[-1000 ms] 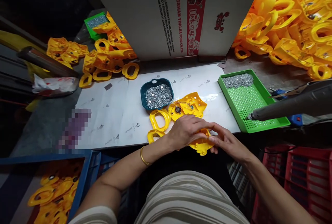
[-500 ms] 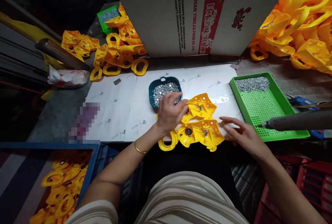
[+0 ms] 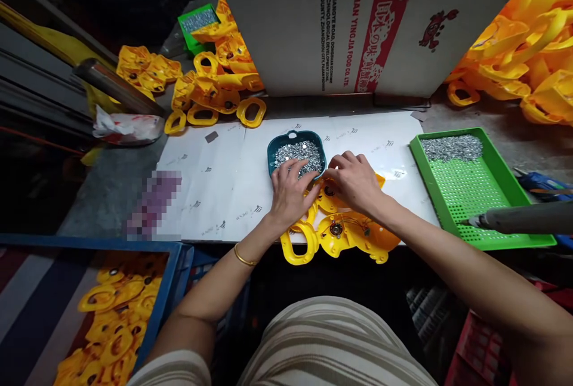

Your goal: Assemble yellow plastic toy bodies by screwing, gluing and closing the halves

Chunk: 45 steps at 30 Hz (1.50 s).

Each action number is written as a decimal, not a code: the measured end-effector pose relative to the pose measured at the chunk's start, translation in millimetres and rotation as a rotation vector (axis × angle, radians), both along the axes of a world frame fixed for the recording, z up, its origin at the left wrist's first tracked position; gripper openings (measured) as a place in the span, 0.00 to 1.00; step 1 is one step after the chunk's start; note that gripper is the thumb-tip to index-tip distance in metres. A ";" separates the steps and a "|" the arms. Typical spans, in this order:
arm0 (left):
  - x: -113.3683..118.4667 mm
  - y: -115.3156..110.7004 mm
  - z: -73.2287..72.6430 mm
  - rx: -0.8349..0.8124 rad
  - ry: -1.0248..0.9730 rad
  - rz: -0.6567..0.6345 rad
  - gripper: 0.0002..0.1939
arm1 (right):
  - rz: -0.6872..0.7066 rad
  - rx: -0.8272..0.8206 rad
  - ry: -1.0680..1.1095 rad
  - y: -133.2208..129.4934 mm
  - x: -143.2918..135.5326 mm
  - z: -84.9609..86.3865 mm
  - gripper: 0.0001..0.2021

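Observation:
My left hand (image 3: 289,195) reaches over the near edge of a small dark teal tray (image 3: 270,162) holding many small silvery metal pieces (image 3: 295,152). Its fingers are spread, with the thumb apart. My right hand (image 3: 357,183) is above the farther yellow plastic shell (image 3: 329,202), fingers bent and drawn together; whatever is between the fingertips is too small to make out. Closer to me lies a second yellow plastic shell (image 3: 371,238) with a round dark part and thin wires inside. Its ring-shaped handle (image 3: 301,255) overhangs the table's front edge.
At the right stands a green perforated tray (image 3: 470,183) with small metal pieces, a grey tool (image 3: 519,219) reaching over it. Yellow parts (image 3: 210,90) are piled back left, with more (image 3: 532,52) at back right. A printed carton (image 3: 308,28) stands behind; a blue-rimmed bin (image 3: 170,272) sits front left.
My right hand has moved left from beside the nearer shell to above the farther one, its fingers drawn together. My left hand stays by the teal tray. The whole view has shifted slightly.

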<state>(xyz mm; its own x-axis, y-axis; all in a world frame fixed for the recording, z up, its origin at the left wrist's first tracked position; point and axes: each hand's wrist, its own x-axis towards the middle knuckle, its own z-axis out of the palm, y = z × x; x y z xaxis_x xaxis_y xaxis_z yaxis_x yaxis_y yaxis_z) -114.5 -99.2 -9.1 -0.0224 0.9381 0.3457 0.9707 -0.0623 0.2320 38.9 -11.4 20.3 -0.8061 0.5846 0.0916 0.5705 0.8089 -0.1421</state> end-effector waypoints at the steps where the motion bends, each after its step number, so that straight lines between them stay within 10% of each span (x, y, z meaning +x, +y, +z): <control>1: -0.8 -0.1 -1.2 0.006 -0.002 -0.004 0.11 | 0.000 0.031 -0.018 -0.7 -1.1 -1.8 0.07; 35: 5.6 25.7 11.1 0.085 0.012 -0.231 0.07 | -0.139 -0.130 0.100 3.6 15.1 1.6 0.11; 45: -13.9 11.2 2.1 -0.005 -0.080 -0.184 0.21 | -0.107 -0.030 0.065 9.9 5.7 -3.0 0.13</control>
